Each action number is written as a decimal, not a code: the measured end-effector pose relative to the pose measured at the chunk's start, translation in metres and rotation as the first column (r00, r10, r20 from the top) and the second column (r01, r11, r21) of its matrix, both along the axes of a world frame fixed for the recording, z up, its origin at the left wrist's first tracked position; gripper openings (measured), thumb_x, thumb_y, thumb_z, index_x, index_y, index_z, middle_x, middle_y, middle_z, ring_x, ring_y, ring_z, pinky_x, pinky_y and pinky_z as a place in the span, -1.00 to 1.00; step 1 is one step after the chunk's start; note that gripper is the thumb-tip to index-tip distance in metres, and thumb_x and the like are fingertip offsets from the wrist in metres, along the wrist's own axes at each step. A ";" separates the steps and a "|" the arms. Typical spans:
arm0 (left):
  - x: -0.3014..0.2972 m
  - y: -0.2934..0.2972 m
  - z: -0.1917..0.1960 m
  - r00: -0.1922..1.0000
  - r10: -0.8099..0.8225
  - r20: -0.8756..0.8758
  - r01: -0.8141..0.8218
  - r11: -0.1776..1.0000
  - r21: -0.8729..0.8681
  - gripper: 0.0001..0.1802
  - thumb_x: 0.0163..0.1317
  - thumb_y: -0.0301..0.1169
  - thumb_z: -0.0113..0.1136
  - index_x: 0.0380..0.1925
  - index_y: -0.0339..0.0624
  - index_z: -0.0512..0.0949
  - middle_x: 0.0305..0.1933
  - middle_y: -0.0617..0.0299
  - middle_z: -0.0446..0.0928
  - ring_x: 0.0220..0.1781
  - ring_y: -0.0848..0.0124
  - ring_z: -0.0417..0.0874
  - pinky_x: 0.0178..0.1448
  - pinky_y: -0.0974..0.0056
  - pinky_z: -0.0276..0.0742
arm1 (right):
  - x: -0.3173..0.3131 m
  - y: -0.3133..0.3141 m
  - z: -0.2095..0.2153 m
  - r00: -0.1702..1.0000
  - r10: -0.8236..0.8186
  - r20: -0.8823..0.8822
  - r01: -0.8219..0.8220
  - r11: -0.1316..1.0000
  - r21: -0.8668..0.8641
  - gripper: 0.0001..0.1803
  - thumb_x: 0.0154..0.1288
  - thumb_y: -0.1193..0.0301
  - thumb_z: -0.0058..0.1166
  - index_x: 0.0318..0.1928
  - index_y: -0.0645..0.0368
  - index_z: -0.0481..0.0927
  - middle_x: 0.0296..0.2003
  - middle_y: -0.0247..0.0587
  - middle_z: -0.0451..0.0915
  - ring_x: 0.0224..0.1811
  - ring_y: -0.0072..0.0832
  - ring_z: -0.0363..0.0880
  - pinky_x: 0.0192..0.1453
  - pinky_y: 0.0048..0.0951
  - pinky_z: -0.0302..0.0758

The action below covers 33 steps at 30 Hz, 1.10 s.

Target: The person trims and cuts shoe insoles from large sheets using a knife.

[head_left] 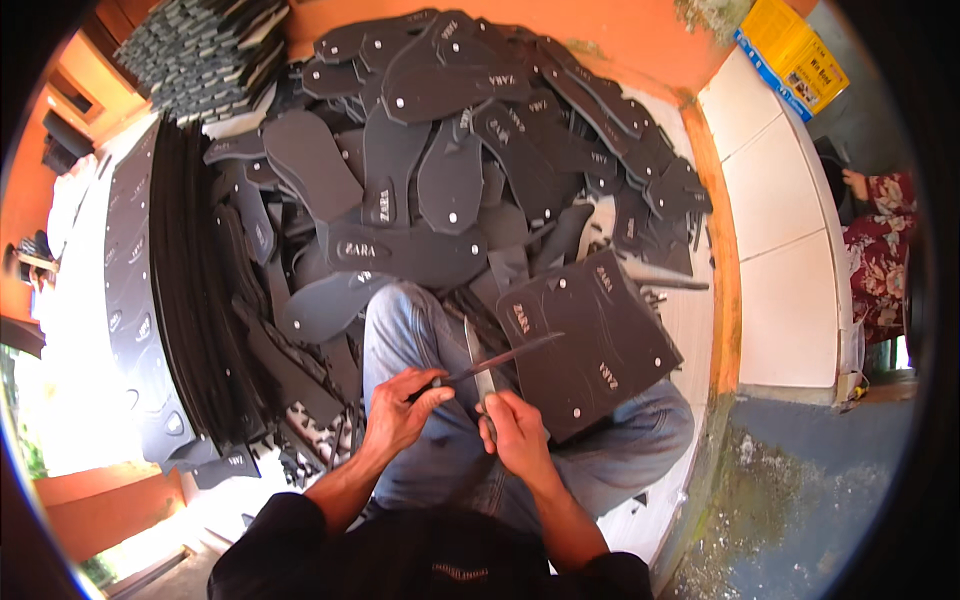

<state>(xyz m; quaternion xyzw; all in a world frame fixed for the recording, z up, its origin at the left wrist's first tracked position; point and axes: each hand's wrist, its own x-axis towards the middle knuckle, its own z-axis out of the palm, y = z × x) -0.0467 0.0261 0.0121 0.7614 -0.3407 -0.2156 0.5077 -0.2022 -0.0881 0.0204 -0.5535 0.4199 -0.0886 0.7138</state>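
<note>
My left hand [400, 408] is closed on the black handle of a long, thin, dark rod [510, 353] that tapers to a point, perhaps a file or sharpening rod. My right hand [515, 430] grips a knife [480, 365], its silvery blade pointing away from me. Blade and rod cross above my lap; whether they touch, I cannot tell. On my right leg rests a square dark foam sheet [590, 350] marked with sole outlines, pale lettering and white dots. Past my knees spreads a big heap of cut dark soles [405, 250].
A tall row of dark foam sheets [195, 300] stands on the left. Stacked grey strips [205, 60] rise at the back left. Beyond an orange-edged ledge [725, 300] on the right are a yellow and blue box [795, 60] and another person's patterned sleeve [890, 195].
</note>
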 end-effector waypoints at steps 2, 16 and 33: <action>0.012 0.005 -0.004 0.997 0.054 0.051 -0.059 0.994 0.096 -0.68 0.09 -0.32 0.31 -0.24 -0.35 0.60 -0.48 0.08 0.59 -0.48 0.28 0.59 -0.27 0.29 0.50 | -0.006 -0.012 0.007 0.994 -0.076 0.079 0.060 0.982 0.181 -0.67 0.39 0.26 -0.15 -0.35 0.29 0.50 -0.71 -0.36 0.37 -0.71 -0.69 0.30 -0.62 -0.60 0.23; 0.016 0.021 -0.004 0.995 0.074 0.062 -0.085 0.976 0.199 -0.72 0.10 -0.28 0.28 -0.28 -0.26 0.62 -0.48 0.09 0.56 -0.48 0.35 0.54 -0.34 0.29 0.44 | -0.002 -0.007 0.002 0.995 -0.064 0.073 0.051 0.984 0.168 -0.66 0.39 0.25 -0.15 -0.34 0.29 0.51 -0.70 -0.37 0.38 -0.72 -0.70 0.27 -0.64 -0.61 0.20; 0.074 0.113 -0.027 0.788 0.612 0.073 -0.592 0.719 0.364 -0.68 0.17 -0.30 0.22 -0.26 -0.41 0.59 -0.46 0.29 0.52 -0.41 0.54 0.47 -0.32 0.42 0.37 | -0.047 -0.040 -0.004 0.965 -0.264 0.012 0.264 0.963 -0.050 -0.74 0.42 0.31 -0.15 -0.28 0.24 0.49 -0.67 -0.43 0.38 -0.69 -0.75 0.24 -0.63 -0.68 0.19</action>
